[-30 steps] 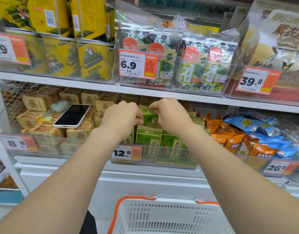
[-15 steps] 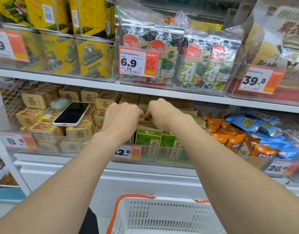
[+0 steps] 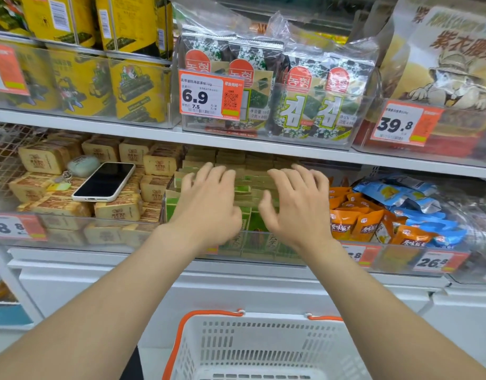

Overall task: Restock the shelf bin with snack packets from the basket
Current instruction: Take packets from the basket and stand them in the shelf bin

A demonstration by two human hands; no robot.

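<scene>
My left hand (image 3: 209, 207) and right hand (image 3: 299, 207) are both reached out side by side, backs up, over the green snack packets (image 3: 250, 187) in the clear shelf bin (image 3: 252, 255). The fingers of both hands are spread wide and straight, and neither hand holds anything. The fingertips are blurred, so I cannot tell whether they rest on the packets or hang just above them. The packets stand in rows inside the bin, with their tops showing between my 2 hands and at 12 o'clock of my fingertips.

The white basket (image 3: 263, 319) with orange handles sits at 6 o'clock, below my forearms and in front of the shelf.

At 9 o'clock of my left hand a phone (image 3: 104, 182) lies face up on the tan packets (image 3: 44, 160) in the neighbouring bin. At 3 o'clock of my right hand lie orange packets (image 3: 354, 223), with blue packets (image 3: 400, 193) behind them. On the shelf at 12 o'clock stand seaweed packs (image 3: 313, 105), with a 6.9 price tag (image 3: 209, 96) clipped to their bin.
</scene>
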